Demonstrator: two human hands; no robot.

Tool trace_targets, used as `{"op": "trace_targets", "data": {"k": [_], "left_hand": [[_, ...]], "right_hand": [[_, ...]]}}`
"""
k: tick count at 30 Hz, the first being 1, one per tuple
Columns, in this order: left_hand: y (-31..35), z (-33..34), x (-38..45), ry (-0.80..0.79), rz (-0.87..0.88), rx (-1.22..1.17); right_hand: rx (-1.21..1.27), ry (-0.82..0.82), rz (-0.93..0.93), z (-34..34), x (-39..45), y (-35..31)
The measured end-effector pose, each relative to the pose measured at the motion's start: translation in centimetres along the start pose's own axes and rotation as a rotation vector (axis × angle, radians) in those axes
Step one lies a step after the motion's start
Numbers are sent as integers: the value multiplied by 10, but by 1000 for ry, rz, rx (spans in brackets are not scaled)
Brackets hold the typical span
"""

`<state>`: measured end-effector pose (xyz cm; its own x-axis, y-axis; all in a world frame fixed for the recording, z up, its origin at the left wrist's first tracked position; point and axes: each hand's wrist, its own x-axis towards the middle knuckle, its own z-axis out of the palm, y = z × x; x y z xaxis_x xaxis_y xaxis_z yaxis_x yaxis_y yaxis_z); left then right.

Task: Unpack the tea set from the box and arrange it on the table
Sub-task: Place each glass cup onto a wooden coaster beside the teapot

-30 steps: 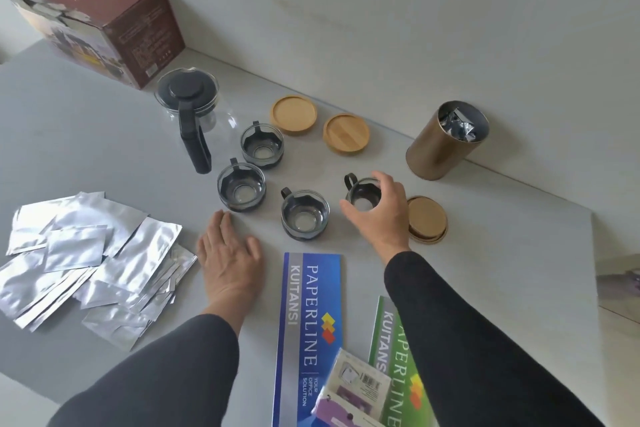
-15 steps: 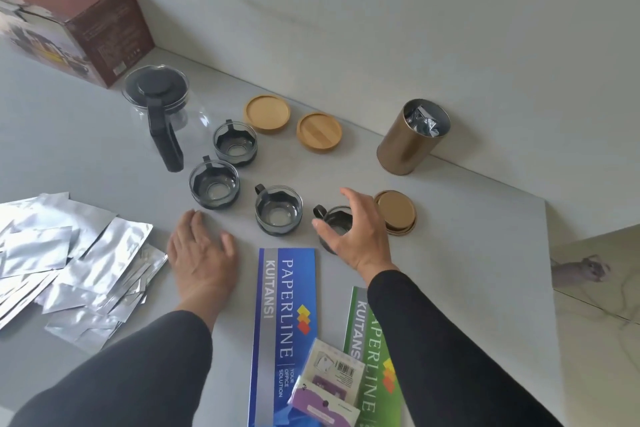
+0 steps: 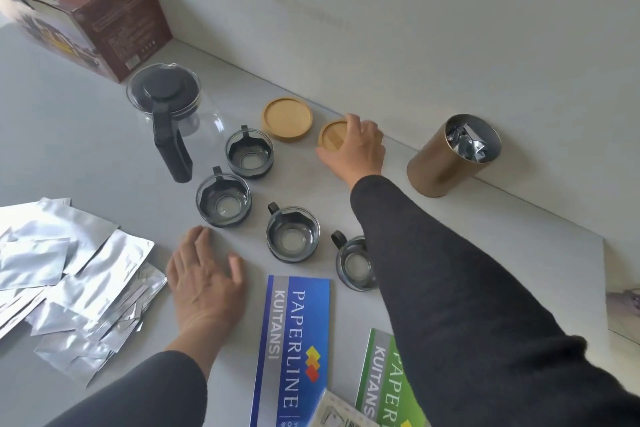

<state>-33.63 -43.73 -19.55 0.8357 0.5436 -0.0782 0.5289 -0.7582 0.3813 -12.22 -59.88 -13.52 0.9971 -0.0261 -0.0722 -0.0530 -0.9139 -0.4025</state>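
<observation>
R hand [image 3: 356, 149] curled round rim of bamboo coaster [image 3: 334, 139]; L hand [image 3: 204, 279] flat, fingers spread on table [image 3: 86, 149].

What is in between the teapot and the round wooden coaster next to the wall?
In the head view, one glass cup sits between the teapot and the bare wooden coaster. It stands a little nearer the person than the straight line joining them.

One head-worn camera looks steeply down, close over the grey table [image 3: 69, 135].
</observation>
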Motion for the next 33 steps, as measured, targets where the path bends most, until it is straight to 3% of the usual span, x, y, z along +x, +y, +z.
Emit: {"op": "trace_targets", "data": {"k": [11,13,15,18,20,29,33], "left_hand": [[-1,1,3,16,-1,49],[-1,1,3,16,0,45],[-2,0,3,14,4,41],[-2,0,3,13,6,37],[-2,0,3,15,3,27],[-3,2,2,19,19,-5],[-4,2,2,21,27,-23]], "right_hand": [[-53,7,131,19,19,-6],[-65,36,35,17,14,-3],[-90,46,-178,14,5,0],[-144,-62,-452,9,-11,4],[-205,-176,-518,9,-23,6],[-229,-444,-457,9,-39,11],[-76,-305,-374,-7,-59,17]]}}
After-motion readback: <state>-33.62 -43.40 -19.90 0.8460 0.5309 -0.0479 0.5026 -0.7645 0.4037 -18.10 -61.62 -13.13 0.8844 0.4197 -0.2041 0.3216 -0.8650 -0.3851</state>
